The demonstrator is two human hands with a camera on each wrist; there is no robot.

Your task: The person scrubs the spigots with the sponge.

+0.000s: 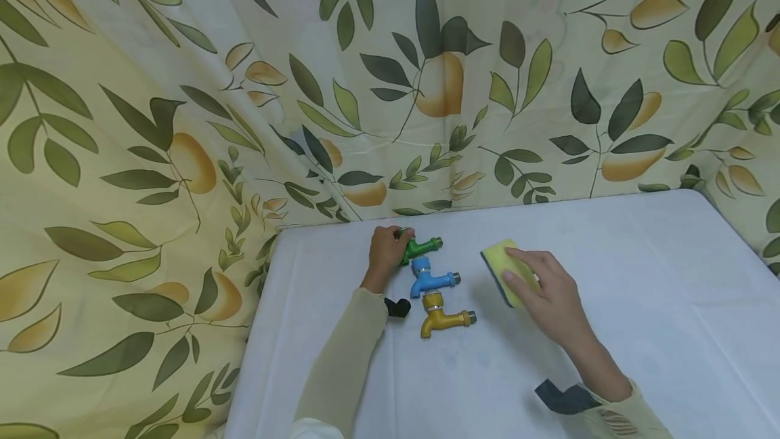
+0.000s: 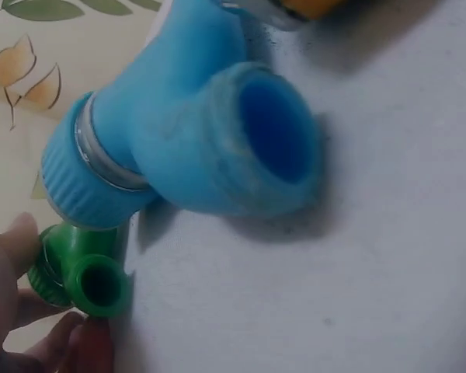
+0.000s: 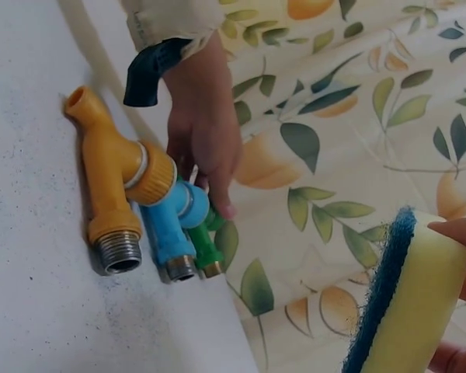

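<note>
Three plastic taps lie in a row on the white-covered table. At the far end my left hand [image 1: 386,253] holds the green tap [image 1: 420,247] by its knob end, thumb on one side and fingers on the other. The blue tap [image 1: 434,279] lies just nearer, and the yellow tap [image 1: 447,317] nearest of all. To the right of them, my right hand [image 1: 551,297] pinches a sponge [image 1: 512,269], raised above the table. In the right wrist view the sponge [image 3: 419,303] shows a yellow foam body and a dark blue scouring side.
The white table [image 1: 640,303] stands against a curtain [image 1: 426,87] printed with leaves and fruit. Black mounts [image 1: 563,398] are strapped at both wrists. Small dark specks [image 3: 54,311] are scattered on the cloth near the yellow tap.
</note>
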